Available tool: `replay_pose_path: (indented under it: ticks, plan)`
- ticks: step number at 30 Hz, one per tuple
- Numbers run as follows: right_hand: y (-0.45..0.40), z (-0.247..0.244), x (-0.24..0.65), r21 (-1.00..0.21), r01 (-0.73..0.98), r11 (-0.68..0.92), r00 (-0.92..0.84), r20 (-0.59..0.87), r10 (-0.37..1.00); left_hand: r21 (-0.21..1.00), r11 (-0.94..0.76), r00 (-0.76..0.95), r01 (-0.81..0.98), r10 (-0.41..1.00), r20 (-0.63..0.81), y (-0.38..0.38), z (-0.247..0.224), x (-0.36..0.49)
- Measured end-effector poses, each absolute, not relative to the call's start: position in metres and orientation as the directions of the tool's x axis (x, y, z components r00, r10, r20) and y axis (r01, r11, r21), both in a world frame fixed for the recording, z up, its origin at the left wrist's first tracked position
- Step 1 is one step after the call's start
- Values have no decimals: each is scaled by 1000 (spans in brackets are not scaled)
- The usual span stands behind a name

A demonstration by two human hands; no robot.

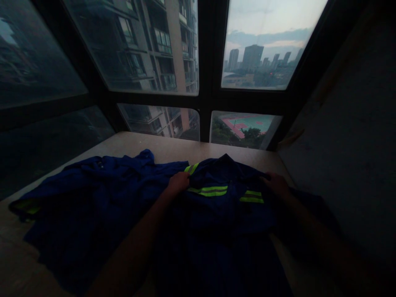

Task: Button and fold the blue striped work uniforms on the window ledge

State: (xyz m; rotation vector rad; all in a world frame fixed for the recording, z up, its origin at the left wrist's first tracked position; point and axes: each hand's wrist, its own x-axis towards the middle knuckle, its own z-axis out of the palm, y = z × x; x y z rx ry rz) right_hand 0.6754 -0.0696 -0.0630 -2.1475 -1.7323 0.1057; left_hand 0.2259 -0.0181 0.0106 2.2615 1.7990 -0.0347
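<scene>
A dark blue jacket [213,218] with yellow-green and grey reflective strips lies spread over the pale ledge, its collar toward the window. My left hand [179,182] grips its left shoulder beside a reflective strip. On the opposite shoulder, my right hand [276,184] is closed on the cloth; its fingers are dim. Another blue garment [102,185] lies crumpled at the left, touching or very near the jacket, with a yellow-green patch at its far left end. Deep shadow hides the lower parts of both garments.
The pale ledge [167,148] runs beneath dark-framed windows [206,99], with buildings and a sports court outside. A grey wall [349,136] rises at the right. More dark cloth lies beside my right forearm.
</scene>
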Motion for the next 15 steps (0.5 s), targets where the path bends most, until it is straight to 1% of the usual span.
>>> replay_pose_path:
  ticks: [4, 7, 10, 12, 15]
  plan:
    - [-71, -50, 678, -347, 931, -117, 197, 205, 959, 232, -173, 201, 957, 975, -100, 1, 18, 214]
    - [-70, -34, 681, -374, 925, -61, 159, 238, 958, 282, -174, 193, 943, 980, -39, 12, 35, 200]
    - [-70, -12, 686, -402, 915, -23, 144, 274, 951, 340, -203, 215, 918, 977, 2, 18, 63, 186]
    - [-72, 6, 691, -425, 905, -9, 150, 300, 942, 387, -246, 259, 889, 966, 18, 20, 87, 177]
    - [-79, 40, 699, -506, 861, 54, 158, 366, 917, 466, -310, 336, 829, 941, 28, 17, 129, 161]
